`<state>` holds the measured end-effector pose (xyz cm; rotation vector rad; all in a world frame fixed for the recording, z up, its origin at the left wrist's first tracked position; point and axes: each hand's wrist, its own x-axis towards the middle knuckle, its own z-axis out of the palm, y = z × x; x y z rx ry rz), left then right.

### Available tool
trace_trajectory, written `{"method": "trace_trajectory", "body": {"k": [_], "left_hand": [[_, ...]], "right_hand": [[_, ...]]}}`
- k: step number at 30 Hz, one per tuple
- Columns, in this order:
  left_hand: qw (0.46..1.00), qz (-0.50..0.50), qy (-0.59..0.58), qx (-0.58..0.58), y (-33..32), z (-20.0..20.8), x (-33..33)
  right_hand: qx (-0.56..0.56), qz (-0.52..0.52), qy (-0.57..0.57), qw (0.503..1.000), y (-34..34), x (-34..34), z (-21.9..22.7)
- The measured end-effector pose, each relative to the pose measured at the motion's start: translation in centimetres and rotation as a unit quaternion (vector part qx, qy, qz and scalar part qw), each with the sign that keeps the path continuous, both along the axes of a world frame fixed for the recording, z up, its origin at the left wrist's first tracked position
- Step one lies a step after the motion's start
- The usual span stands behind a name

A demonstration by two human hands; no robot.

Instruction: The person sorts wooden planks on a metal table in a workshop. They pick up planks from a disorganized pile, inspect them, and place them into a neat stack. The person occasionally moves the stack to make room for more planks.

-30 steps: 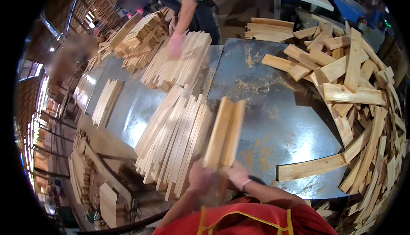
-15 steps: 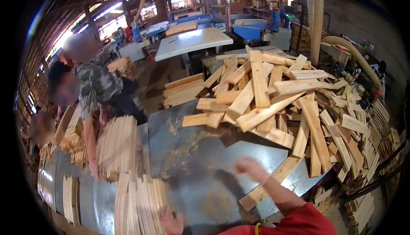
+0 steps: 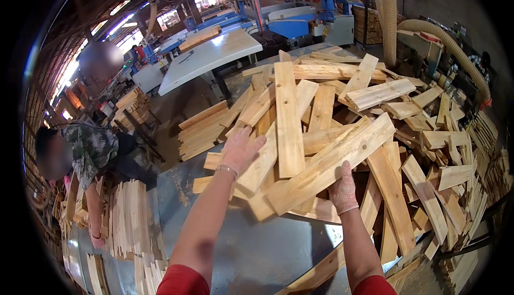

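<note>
My right hand [image 3: 344, 190], in a pale glove, grips the lower edge of a wooden board [image 3: 329, 165] with its thumb on top. The board lies slanted across the front of a heap of loose boards. Over the heap's left side my left hand [image 3: 241, 150], also gloved, is open with its fingers apart. Beneath and beside it is another board [image 3: 261, 169]; whether the palm presses on it I cannot tell. Between my hands a long board [image 3: 289, 121] points away from me. The undersides of the boards and my right fingertips are hidden.
The heap rests on a metal table [image 3: 182, 209]. A co-worker [image 3: 88, 150] leans over stacked boards [image 3: 130, 217] at the left. Behind stand a white-topped table [image 3: 214, 59] and blue machines [image 3: 292, 26]. A ribbed hose [image 3: 384, 21] hangs beyond the heap.
Both hands have moved forward to the heap, the left one from the near board stack. My right hand has taken hold of a board. The view has shifted to the right.
</note>
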<state>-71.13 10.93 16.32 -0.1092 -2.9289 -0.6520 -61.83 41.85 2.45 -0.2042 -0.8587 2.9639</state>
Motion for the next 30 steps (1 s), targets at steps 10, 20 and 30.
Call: {"method": "trace_trajectory", "body": {"k": [10, 20, 30], "left_hand": [[0.995, -0.042, -0.070, 0.049, 2.8, -7.9, 7.2], [0.765, 0.228, -0.168, 0.578, -6.9, -20.1, 46.6], [0.776, 0.416, -0.114, 0.460, -19.9, -17.9, 63.3]], "right_hand": [[0.259, 0.082, -0.090, 0.958, -6.9, 6.0, 1.6], [0.383, 0.319, -0.117, 0.859, -18.5, 29.7, -0.3], [0.176, 0.367, -0.146, 0.901, -26.6, 38.0, -0.7]]}}
